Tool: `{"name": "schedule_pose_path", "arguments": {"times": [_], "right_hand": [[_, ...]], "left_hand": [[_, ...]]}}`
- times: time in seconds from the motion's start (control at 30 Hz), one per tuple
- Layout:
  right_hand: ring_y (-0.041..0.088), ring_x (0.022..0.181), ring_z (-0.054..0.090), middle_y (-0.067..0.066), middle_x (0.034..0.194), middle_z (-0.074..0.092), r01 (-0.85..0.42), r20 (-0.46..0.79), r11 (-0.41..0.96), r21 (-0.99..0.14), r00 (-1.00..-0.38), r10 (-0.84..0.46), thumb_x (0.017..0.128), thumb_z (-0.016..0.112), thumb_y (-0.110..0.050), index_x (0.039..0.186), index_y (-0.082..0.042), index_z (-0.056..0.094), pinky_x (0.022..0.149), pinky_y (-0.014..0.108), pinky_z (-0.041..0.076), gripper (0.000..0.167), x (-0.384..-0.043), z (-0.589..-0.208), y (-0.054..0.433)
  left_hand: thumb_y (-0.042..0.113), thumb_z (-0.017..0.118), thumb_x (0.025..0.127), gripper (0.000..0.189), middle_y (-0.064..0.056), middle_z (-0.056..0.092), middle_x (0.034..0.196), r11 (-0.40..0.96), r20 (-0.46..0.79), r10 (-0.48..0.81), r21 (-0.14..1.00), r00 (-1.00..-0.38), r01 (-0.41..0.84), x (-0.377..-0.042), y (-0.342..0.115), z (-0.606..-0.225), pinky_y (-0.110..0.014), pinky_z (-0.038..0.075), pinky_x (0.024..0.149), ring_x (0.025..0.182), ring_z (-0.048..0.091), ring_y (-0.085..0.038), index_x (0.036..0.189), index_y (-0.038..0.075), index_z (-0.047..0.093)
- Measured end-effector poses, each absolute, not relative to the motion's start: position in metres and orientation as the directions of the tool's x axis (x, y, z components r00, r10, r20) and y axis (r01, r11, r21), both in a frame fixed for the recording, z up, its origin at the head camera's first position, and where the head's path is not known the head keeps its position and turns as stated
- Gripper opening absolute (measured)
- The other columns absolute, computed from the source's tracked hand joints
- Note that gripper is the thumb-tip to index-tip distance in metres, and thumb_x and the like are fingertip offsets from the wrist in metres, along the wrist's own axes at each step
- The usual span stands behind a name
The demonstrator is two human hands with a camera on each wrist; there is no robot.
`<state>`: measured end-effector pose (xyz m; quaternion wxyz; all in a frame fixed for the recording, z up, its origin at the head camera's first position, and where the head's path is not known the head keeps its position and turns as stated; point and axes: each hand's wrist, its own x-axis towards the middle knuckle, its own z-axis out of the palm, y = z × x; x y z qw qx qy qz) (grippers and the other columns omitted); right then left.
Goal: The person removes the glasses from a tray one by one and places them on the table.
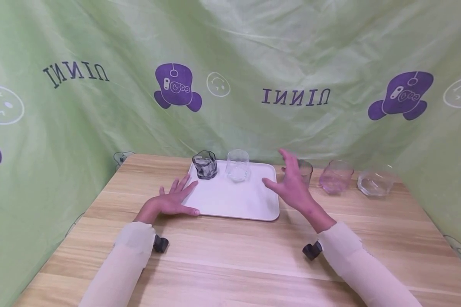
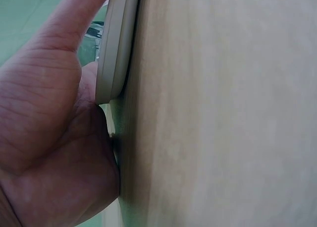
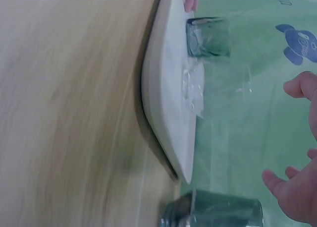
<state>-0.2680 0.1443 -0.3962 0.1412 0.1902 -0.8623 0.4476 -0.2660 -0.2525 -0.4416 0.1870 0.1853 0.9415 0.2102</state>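
Observation:
A white tray [image 1: 230, 198] lies on the table with two glasses near its back edge. The left one is a smoky grey glass [image 1: 206, 166] with a wavy shape; beside it is a clear glass [image 1: 237, 167]. My left hand [image 1: 173, 201] touches the tray's left side, fingers spread and thumb along the front left corner. Raised over the tray's right edge, my right hand [image 1: 293, 186] holds nothing, its thumb and fingers apart. Partly behind it stands a dark tinted glass [image 1: 305, 171], also visible in the right wrist view as a tinted glass [image 3: 218, 209] beyond the tray.
Right of the tray, a pink glass [image 1: 336, 176] and a clear faceted glass [image 1: 375, 182] stand in a row on the wooden table [image 1: 223, 260]. A green printed curtain [image 1: 238, 51] hangs close behind the table and along both sides.

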Motion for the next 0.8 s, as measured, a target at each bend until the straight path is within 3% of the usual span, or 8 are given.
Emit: {"name": "schedule_pose_path", "arguments": {"times": [0.13, 0.33, 0.47, 0.6, 0.8], "right_hand": [[0.040, 0.136, 0.040, 0.021, 0.157, 0.030, -0.477, 0.412, 0.529, -0.702, -0.878, -0.245, 0.085, 0.086, -0.019, 0.159, -0.004, 0.025, 0.103, 0.056, 0.046, 0.097, -0.275, -0.401, 0.129], [0.046, 0.125, 0.051, 0.022, 0.157, 0.031, -0.458, 0.356, 0.521, -0.721, -0.889, -0.288, 0.086, 0.085, -0.022, 0.160, -0.005, 0.025, 0.099, 0.055, 0.050, 0.096, -0.286, -0.409, 0.109], [0.045, 0.132, 0.046, 0.022, 0.158, 0.029, -0.426, 0.308, 0.512, -0.746, -0.902, -0.302, 0.088, 0.084, -0.024, 0.161, -0.006, 0.023, 0.102, 0.052, 0.049, 0.097, -0.292, -0.414, 0.099], [0.041, 0.140, 0.040, 0.020, 0.161, 0.028, -0.390, 0.265, 0.516, -0.763, -0.916, -0.300, 0.089, 0.083, -0.025, 0.162, -0.006, 0.023, 0.108, 0.050, 0.045, 0.096, -0.298, -0.418, 0.091], [0.037, 0.148, 0.031, 0.021, 0.164, 0.024, -0.383, 0.277, 0.535, -0.753, -0.922, -0.270, 0.088, 0.084, -0.028, 0.162, -0.005, 0.019, 0.119, 0.050, 0.029, 0.101, -0.309, -0.425, 0.077]], "left_hand": [[0.073, 0.068, 0.084, 0.119, -0.014, -0.024, 0.168, 0.838, -0.269, 0.435, 0.472, -0.859, 0.276, -0.266, -0.253, -0.442, -0.080, -0.018, 0.102, 0.149, -0.021, -0.050, 0.167, 0.016, 0.004], [0.075, 0.067, 0.083, 0.120, -0.015, -0.024, 0.168, 0.825, -0.254, 0.447, 0.487, -0.858, 0.285, -0.266, -0.254, -0.444, -0.081, -0.020, 0.100, 0.148, -0.021, -0.052, 0.167, 0.016, 0.005], [0.077, 0.065, 0.083, 0.120, -0.014, -0.023, 0.168, 0.823, -0.248, 0.446, 0.490, -0.860, 0.286, -0.265, -0.253, -0.444, -0.081, -0.019, 0.100, 0.148, -0.020, -0.052, 0.167, 0.016, 0.005], [0.076, 0.066, 0.084, 0.120, -0.015, -0.023, 0.168, 0.828, -0.264, 0.446, 0.483, -0.855, 0.283, -0.263, -0.251, -0.441, -0.082, -0.018, 0.101, 0.148, -0.019, -0.052, 0.167, 0.015, 0.005], [0.073, 0.068, 0.083, 0.119, -0.015, -0.022, 0.169, 0.842, -0.266, 0.430, 0.464, -0.863, 0.276, -0.263, -0.249, -0.438, -0.081, -0.016, 0.103, 0.149, -0.018, -0.051, 0.167, 0.014, 0.007]]}}
